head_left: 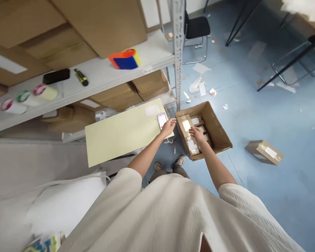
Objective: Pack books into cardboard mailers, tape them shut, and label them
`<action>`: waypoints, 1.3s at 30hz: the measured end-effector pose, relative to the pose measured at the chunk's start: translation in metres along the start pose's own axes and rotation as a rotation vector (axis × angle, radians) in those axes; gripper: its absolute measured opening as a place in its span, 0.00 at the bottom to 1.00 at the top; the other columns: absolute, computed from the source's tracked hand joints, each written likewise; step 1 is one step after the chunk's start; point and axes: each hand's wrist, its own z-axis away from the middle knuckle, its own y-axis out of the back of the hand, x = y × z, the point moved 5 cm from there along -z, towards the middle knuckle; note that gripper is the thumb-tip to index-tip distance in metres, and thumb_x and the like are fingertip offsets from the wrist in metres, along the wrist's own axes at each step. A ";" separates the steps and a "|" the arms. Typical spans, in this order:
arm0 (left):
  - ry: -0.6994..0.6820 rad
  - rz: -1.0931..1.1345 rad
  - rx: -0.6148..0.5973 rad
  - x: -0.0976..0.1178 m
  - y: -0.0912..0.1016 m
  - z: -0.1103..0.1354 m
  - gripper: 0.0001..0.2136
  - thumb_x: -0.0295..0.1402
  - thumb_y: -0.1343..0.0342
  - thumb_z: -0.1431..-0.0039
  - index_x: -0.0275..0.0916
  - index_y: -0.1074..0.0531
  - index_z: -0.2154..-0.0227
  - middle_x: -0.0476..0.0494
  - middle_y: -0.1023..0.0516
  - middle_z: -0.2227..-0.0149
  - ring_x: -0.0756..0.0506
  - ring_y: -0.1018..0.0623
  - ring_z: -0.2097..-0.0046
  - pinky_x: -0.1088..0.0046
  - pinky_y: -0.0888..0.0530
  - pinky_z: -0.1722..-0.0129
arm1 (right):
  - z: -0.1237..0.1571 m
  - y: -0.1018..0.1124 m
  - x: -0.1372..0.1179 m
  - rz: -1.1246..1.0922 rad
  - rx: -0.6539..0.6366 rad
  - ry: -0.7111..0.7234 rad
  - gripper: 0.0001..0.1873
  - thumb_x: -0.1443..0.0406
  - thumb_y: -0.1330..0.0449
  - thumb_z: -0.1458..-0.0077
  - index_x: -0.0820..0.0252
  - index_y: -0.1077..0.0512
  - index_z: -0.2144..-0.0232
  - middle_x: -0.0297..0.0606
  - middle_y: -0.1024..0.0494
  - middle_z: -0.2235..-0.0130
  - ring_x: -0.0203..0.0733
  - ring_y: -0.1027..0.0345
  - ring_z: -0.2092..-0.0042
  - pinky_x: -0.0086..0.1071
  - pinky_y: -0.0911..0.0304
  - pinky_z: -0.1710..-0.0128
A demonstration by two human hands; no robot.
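An open cardboard box (217, 130) stands on the blue floor and holds several small brown parcels with white labels. My right hand (196, 133) reaches into it and rests on the parcels, fingers curled; whether it grips one is unclear. My left hand (168, 126) is at the right end of a pale yellow board (120, 134), fingers bent around a phone (162, 120) with a lit screen lying there. A cable hangs below that hand.
A small labelled parcel (264, 152) lies on the floor to the right. White shelving (94, 75) at left carries tape rolls, a black phone, a utility knife, and cardboard boxes. A chair (196, 29) and table legs stand beyond. Paper scraps litter the floor.
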 end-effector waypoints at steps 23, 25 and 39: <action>0.157 0.313 0.737 -0.202 0.288 0.340 0.16 0.24 0.39 0.33 0.39 0.17 0.45 0.34 0.09 0.45 0.38 0.12 0.41 0.56 0.18 0.32 | 0.200 -0.380 0.067 0.508 -0.620 0.169 0.12 0.54 0.26 0.42 0.51 0.18 0.59 0.41 0.09 0.55 0.48 0.15 0.52 0.38 0.23 0.51; 0.165 0.329 0.840 -0.220 0.309 0.370 0.17 0.24 0.38 0.33 0.40 0.17 0.45 0.35 0.09 0.45 0.38 0.12 0.40 0.55 0.19 0.31 | 0.215 -0.420 0.077 0.566 -0.701 0.174 0.11 0.55 0.26 0.42 0.51 0.18 0.60 0.41 0.09 0.55 0.47 0.15 0.52 0.37 0.23 0.51; 0.511 0.417 1.407 -0.315 0.324 0.588 0.21 0.24 0.45 0.29 0.39 0.18 0.38 0.33 0.11 0.39 0.36 0.12 0.39 0.57 0.15 0.37 | 0.336 -0.629 0.189 0.991 -1.258 0.178 0.11 0.55 0.26 0.41 0.52 0.19 0.61 0.39 0.09 0.59 0.46 0.15 0.56 0.35 0.25 0.54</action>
